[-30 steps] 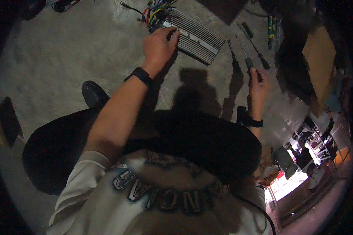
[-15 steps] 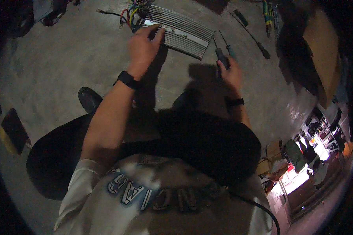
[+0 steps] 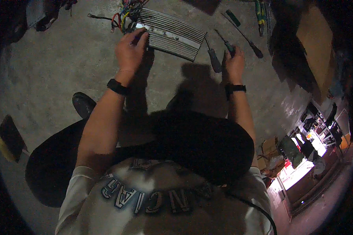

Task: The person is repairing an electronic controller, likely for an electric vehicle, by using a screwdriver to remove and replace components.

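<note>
A finned silver metal controller box point(image 3: 169, 34) lies on the concrete floor, with a bundle of coloured wires point(image 3: 132, 11) at its left end. My left hand point(image 3: 128, 55) is at the box's near left corner, thumb and fingers closed about its edge. To the right of the box, my right hand point(image 3: 235, 65) has its fingers around the handle of a green-and-dark screwdriver point(image 3: 228, 45), whose shaft points away from me. Between this hand and the box lies a dark-handled screwdriver point(image 3: 214, 60), touched by neither hand.
Farther right are a long screwdriver point(image 3: 249, 42), a small green strip point(image 3: 233, 18) and green-yellow pliers point(image 3: 260, 18). A cardboard piece point(image 3: 315, 45) stands at the right. A brush-like object point(image 3: 12, 138) is at the left. My shoe point(image 3: 83, 104) rests on the floor.
My right hand has let go of the dark-handled screwdriver, which now lies on the floor, and has moved to the green one beside it. My left hand stays at the box.
</note>
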`<action>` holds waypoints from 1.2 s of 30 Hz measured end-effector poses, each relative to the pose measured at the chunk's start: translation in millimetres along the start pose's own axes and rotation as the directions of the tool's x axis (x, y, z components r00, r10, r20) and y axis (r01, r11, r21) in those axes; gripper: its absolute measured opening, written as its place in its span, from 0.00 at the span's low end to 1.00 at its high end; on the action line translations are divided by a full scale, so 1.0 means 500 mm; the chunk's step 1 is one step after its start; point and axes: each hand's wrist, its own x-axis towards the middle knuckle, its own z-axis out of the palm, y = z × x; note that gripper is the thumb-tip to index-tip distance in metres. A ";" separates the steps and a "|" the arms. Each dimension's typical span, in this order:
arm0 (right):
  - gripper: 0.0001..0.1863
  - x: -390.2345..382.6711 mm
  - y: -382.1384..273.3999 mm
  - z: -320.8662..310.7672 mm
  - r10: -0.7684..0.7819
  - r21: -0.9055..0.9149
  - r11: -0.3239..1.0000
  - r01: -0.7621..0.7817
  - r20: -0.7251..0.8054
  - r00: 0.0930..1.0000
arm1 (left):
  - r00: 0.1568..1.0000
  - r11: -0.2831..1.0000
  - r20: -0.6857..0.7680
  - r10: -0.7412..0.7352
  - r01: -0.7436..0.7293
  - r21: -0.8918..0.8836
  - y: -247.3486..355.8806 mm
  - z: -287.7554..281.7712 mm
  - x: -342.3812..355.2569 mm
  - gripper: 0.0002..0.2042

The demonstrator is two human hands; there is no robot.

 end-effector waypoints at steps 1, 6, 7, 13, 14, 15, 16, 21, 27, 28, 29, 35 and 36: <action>0.23 0.007 0.004 0.003 0.010 0.003 1.000 -0.010 -0.013 1.000 | 1.000 1.000 0.009 0.011 -0.011 0.012 0.004 -0.002 0.001 0.13; 0.21 0.041 0.002 -0.031 -0.017 -0.145 0.989 0.017 0.003 1.000 | 0.999 0.998 -0.011 0.041 -0.040 0.056 -0.002 -0.009 -0.001 0.14; 0.21 0.045 0.004 -0.032 -0.143 -0.280 0.954 0.109 -0.105 0.984 | 0.999 0.998 0.028 -0.044 0.043 0.047 0.000 -0.010 -0.001 0.16; 0.19 0.034 -0.195 -0.153 -0.282 0.270 0.921 0.281 -0.037 0.959 | 0.990 0.990 0.034 -0.136 0.134 0.039 0.005 -0.018 -0.005 0.20; 0.19 0.031 -0.239 -0.167 -0.287 0.272 0.919 0.285 -0.034 0.957 | 0.996 0.995 0.020 -0.092 0.091 0.047 0.001 -0.016 -0.006 0.20; 0.20 0.030 -0.277 -0.182 -0.388 0.298 0.882 0.365 0.019 0.921 | 0.995 0.995 0.018 -0.095 0.094 0.043 0.000 -0.011 -0.006 0.20; 0.20 0.031 -0.312 -0.189 -0.487 0.335 0.834 0.439 0.070 0.871 | 0.999 0.997 -0.008 -0.046 0.046 0.055 -0.004 -0.011 -0.007 0.20; 0.19 0.048 -0.408 -0.196 -0.594 0.322 0.796 0.512 0.253 0.764 | 0.997 0.998 -0.046 -0.068 0.067 -0.016 -0.011 -0.007 -0.011 0.19; 0.17 0.056 -0.427 -0.181 -0.638 0.303 0.769 0.563 0.302 0.709 | 0.997 0.999 -0.076 -0.007 0.010 0.040 -0.009 -0.017 -0.013 0.19; 0.16 0.057 -0.429 -0.180 -0.641 0.284 0.767 0.575 0.307 0.704 | 0.998 0.999 -0.056 -0.042 0.043 0.003 -0.008 -0.020 -0.014 0.19; 0.16 0.057 -0.431 -0.180 -0.644 0.286 0.765 0.577 0.310 0.700 | 0.996 0.997 -0.035 -0.077 0.076 -0.035 -0.007 -0.024 -0.014 0.19; 0.16 0.060 -0.447 -0.195 -0.649 0.266 0.760 0.592 0.334 0.683 | 0.996 0.997 -0.052 -0.075 0.075 -0.015 0.002 -0.029 -0.011 0.18; 0.16 0.060 -0.452 -0.198 -0.656 0.257 0.754 0.604 0.337 0.675 | 0.995 0.997 -0.055 -0.079 0.078 -0.014 -0.002 -0.029 -0.011 0.18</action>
